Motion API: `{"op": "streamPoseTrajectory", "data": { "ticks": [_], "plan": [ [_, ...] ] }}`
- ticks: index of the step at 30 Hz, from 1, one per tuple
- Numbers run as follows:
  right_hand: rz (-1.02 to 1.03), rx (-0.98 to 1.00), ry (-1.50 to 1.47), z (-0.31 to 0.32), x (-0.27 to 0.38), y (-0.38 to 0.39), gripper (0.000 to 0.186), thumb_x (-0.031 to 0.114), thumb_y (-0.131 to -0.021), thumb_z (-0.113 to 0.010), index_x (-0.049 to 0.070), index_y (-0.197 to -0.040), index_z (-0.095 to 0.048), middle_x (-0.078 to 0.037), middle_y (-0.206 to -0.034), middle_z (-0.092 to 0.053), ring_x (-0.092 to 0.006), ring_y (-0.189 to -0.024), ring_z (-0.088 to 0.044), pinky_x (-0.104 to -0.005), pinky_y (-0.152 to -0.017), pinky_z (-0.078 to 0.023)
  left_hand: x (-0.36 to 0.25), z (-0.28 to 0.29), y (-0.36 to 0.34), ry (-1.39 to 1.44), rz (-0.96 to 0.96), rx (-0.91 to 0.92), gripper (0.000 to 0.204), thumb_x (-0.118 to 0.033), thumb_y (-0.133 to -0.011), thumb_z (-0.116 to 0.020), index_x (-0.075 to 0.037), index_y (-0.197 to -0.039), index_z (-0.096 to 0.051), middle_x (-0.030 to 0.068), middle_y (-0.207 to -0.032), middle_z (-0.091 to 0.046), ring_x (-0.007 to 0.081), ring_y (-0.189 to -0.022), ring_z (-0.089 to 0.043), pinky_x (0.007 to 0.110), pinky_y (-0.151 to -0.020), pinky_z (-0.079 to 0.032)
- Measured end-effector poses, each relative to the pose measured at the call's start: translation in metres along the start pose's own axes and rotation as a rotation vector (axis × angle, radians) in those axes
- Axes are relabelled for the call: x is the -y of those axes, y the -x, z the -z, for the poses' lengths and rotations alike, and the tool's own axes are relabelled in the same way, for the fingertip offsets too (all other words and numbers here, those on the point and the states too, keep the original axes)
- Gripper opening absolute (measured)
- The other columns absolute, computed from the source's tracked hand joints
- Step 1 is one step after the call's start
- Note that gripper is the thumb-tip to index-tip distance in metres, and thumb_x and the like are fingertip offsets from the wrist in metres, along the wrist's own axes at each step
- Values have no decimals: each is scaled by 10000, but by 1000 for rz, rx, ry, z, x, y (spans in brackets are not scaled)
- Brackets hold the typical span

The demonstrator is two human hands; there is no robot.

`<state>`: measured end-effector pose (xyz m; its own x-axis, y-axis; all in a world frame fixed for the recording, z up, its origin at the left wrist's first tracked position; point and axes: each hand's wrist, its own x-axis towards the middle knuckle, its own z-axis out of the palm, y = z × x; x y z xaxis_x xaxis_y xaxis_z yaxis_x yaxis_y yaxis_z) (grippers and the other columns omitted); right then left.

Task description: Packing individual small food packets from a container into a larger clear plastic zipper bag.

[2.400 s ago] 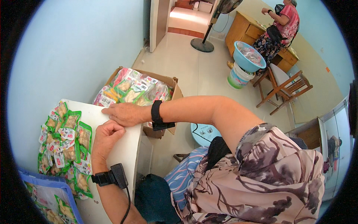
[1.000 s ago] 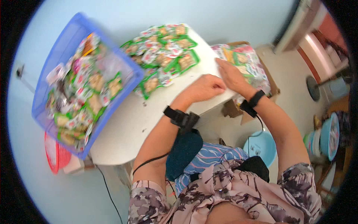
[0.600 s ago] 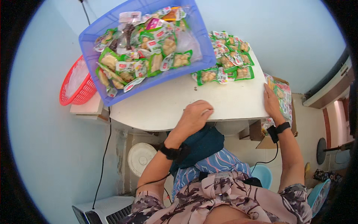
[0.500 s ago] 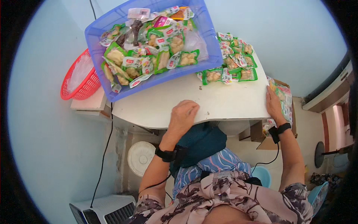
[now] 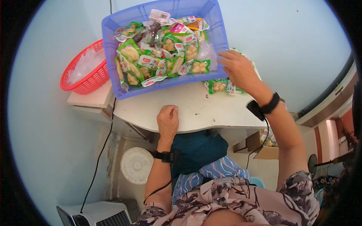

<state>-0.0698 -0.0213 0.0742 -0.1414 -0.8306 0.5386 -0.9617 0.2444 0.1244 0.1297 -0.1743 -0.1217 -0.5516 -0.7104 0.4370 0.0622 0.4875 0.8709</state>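
A blue plastic crate (image 5: 171, 81) stands on the white table, filled with small sealed food packets in green-and-white and clear wrap. My right hand (image 5: 238, 69) is raised at the crate's right wall, its fingers stretched toward the rim and holding nothing I can see. Beneath and behind that hand are more green-edged packets (image 5: 219, 86), partly hidden by the hand and forearm. My left hand (image 5: 168, 119) rests near the table's front edge, its fingers curled into a loose fist with nothing showing in it.
A red basket (image 5: 85, 81) with clear plastic bags stands left of the crate on a pale ledge. The white table (image 5: 151, 109) has a curved front edge. On the floor are a lidded white bucket (image 5: 136, 165) and an open cardboard box (image 5: 266, 150) with packets.
My right hand has moved from the bagged packets at the table's right edge up and left to the crate. My left hand has shifted slightly left, still curled.
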Motion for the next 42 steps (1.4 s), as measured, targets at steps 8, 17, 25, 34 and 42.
{"op": "streamPoseTrajectory", "data": {
  "ticks": [8,17,25,34,42],
  "plan": [
    [79,226,533,-73,-18,-59,242,12,-750,-642,110,-968,-677,-51,-1037,-613,-226,-1042,-567,-372,-809,-448,-6,1,1,30,3,33,91,-51,-844,-615,36,-835,-643,152,-792,-634,288,-689,-606,358,-646,-486],
    [144,11,596,-41,-38,-87,74,68,-765,-614,99,-761,-681,-48,-936,-611,-209,-960,-582,-343,-758,-475,-1,1,-2,-22,-30,33,99,-62,-840,-623,35,-839,-646,157,-808,-640,305,-707,-610,376,-662,-493],
    [10,-173,493,-28,-62,-106,58,37,-775,-591,53,-790,-644,-88,-835,-615,-281,-821,-636,-389,-686,-520,-2,2,-4,-11,-51,17,88,-51,-846,-629,35,-849,-649,151,-827,-650,273,-689,-623,353,-650,-501],
    [-302,-603,150,32,-84,-112,99,131,-854,-610,35,-879,-609,-123,-811,-650,-278,-705,-648,-385,-645,-516,-12,2,-7,-10,-47,58,96,-52,-845,-636,40,-860,-658,145,-823,-657,256,-685,-623,327,-646,-500],
    [-787,-389,-1143,55,-3,23,125,122,-908,-604,9,-884,-556,-49,-758,-600,-152,-716,-648,-280,-675,-548,-25,13,9,195,219,148,255,-194,-940,-617,31,-1045,-673,92,-915,-675,179,-827,-634,294,-753,-505]
  ]
}}
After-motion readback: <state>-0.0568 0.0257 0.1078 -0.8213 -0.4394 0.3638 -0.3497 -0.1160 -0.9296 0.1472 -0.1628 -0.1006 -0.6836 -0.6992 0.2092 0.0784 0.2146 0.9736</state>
